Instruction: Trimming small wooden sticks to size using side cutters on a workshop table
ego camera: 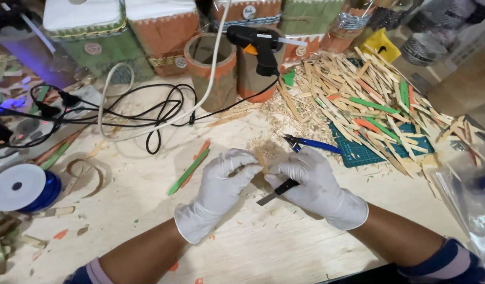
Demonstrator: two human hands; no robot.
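Two gloved hands, left hand [221, 181] fingertips pinched, right hand [311, 179] curled closed, forearms angled inward

Bright, even light falls from above on the pale wooden counter [284, 247], and the white-gloved hands [269, 184] cast only soft, short shadows. A violet-blue glow tints the far left edge. The clear plastic bag [471, 202] at right shows glare. Corners bend and blur slightly; the centre is sharp.

Counts around the two gloved hands

Lying beyond the hands: one glue gun [259, 44], one blue-handled cutter [312, 144], two cardboard tubes [211, 68], countless loose sticks [369, 100]; left: one ribbon spool [21, 188].
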